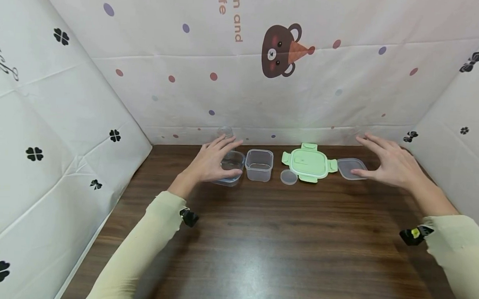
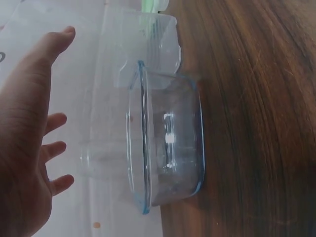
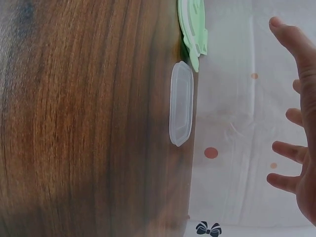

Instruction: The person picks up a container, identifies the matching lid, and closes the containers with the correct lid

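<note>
- Left hand (image 1: 211,162), released, hovers near the glass container (image 2: 173,143), mid-frame.
- Right hand (image 1: 395,163), empty, hovers near the clear lid (image 3: 181,103), mid-right.
- Green lid (image 1: 309,163) lies flat, probably for stability.

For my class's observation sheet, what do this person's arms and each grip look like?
Both sleeves are long and pale yellow-green. A small black device sits by each cuff; the right one shows a yellow patch. The left grip and right grip are ungloved.

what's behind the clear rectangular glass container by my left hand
Behind that clear rectangular glass container is a small, round transparent container. In the head view, your left hand covers its lower part.
</note>
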A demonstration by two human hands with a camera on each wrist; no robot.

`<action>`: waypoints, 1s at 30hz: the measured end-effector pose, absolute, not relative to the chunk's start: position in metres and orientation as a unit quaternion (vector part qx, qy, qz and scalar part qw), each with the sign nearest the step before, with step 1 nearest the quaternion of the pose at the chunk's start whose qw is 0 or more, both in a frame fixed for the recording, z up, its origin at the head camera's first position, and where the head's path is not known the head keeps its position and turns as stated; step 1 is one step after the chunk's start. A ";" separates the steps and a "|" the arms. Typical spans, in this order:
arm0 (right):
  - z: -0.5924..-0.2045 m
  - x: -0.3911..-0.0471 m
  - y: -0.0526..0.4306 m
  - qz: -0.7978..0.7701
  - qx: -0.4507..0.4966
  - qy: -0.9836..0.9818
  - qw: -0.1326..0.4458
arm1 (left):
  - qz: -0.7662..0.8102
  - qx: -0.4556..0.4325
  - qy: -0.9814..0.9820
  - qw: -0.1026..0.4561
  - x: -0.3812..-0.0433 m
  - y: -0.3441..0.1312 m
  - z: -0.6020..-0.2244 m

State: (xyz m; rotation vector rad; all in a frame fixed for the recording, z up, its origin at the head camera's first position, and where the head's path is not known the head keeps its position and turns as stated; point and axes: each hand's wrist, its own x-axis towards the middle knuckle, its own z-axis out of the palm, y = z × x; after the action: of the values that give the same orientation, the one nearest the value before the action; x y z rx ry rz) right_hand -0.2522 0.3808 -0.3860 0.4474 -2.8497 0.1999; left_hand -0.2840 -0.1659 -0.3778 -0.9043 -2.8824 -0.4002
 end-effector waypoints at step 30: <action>-0.399 -0.255 0.374 0.084 0.167 -0.972 0.140 | -0.179 -0.304 -0.932 0.078 -0.300 -0.138 -0.396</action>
State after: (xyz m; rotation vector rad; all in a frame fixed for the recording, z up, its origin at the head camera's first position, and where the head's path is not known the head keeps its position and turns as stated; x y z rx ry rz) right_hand -0.2549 0.3735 -0.3993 0.4822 -2.8087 0.2426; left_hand -0.2997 -0.1381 -0.3956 -0.9110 -2.7921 -0.5351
